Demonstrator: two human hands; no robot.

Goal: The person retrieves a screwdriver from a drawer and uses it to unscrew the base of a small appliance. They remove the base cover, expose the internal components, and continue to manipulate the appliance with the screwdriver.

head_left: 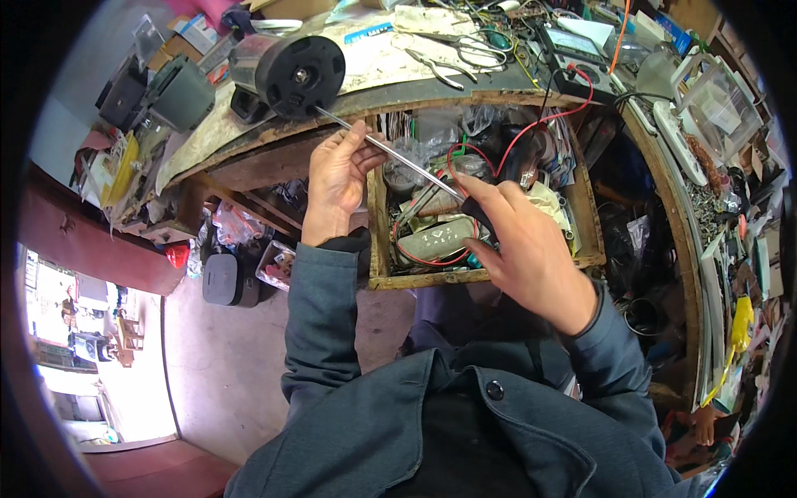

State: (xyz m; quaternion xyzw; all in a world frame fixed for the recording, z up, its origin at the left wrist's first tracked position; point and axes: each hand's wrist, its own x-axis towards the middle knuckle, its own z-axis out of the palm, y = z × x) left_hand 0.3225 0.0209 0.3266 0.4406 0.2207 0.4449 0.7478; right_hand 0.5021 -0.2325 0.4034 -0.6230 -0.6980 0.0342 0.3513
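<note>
A long screwdriver (398, 162) slants from a black round base (295, 76) of an appliance on the bench, its tip at a hole near the base's lower rim. My left hand (340, 174) has thumb and finger closed on the shaft a little below the tip. My right hand (535, 253) grips the dark handle, which is mostly hidden by the fingers. Below both hands is an open wooden drawer (378, 266) full of bags, small parts and loops of red wire.
Pliers (436, 66), scissors and a meter (564, 58) with leads lie on the cluttered bench (361, 46). Dark plastic bins (178, 91) stand at the left. A dark box (228, 282) sits on the floor; a bright doorway is at lower left. Piled items line the right.
</note>
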